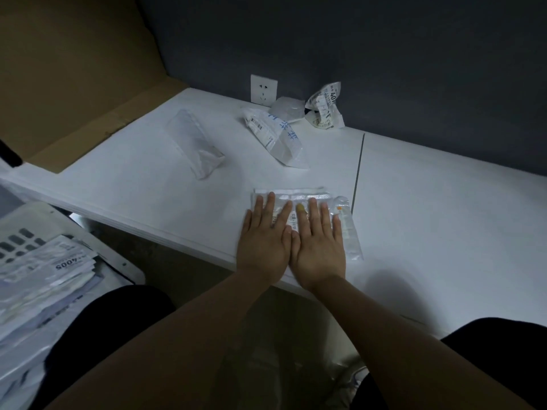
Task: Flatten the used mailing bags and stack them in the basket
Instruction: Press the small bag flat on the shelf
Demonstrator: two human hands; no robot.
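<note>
A glossy mailing bag (299, 196) lies mid-frame near the surface's (444, 217) front edge, its label mostly hidden under the left hand (263, 247) and right hand (319, 250), both pressed flat, fingers straight. The slotted basket (112, 253), cut off lower left, holds flattened bags (50, 270).

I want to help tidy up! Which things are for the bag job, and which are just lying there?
For the job: flat bag under the left hand and right hand, clear bag, blue-scribbled bag, crumpled bags, basket with its stack.
Just there: wall socket, cardboard.
</note>
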